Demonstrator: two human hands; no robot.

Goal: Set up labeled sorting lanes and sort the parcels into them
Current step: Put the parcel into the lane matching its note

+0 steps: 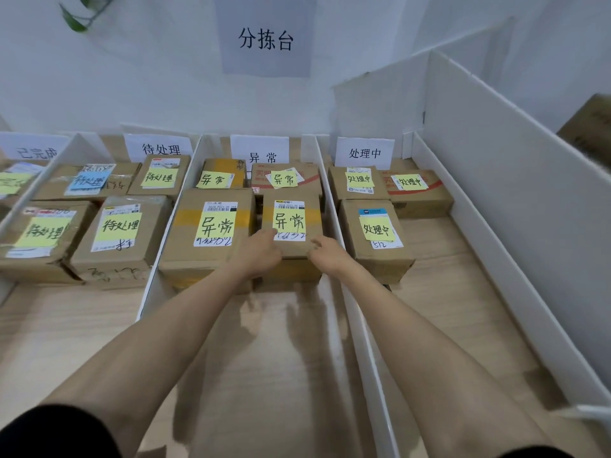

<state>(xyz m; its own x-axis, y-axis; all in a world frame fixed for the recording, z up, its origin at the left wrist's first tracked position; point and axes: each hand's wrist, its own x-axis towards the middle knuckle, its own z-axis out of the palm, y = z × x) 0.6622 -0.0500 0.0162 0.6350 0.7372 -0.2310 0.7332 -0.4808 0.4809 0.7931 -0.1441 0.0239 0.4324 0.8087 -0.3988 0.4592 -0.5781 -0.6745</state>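
A small brown parcel [292,223] with a yellow note reading 异常 sits at the front right of the middle lane, below the lane card 异常 [260,153]. My left hand [261,251] grips its near left corner, thumb on the top face. My right hand [328,253] holds the near right corner with curled fingers. A larger 异常 parcel [211,233] lies touching it on the left. Two more 异常 parcels [284,180] stand behind. White dividers [334,223] separate the lanes.
Left lane card 待处理 [160,147] has several labelled parcels [117,236]. Right lane card 处理中 [364,153] has three parcels [375,238]. Far left is the 已完成 lane [34,153]. A tall white wall panel [515,206] bounds the right side. Bare wooden floor [281,342] lies before me.
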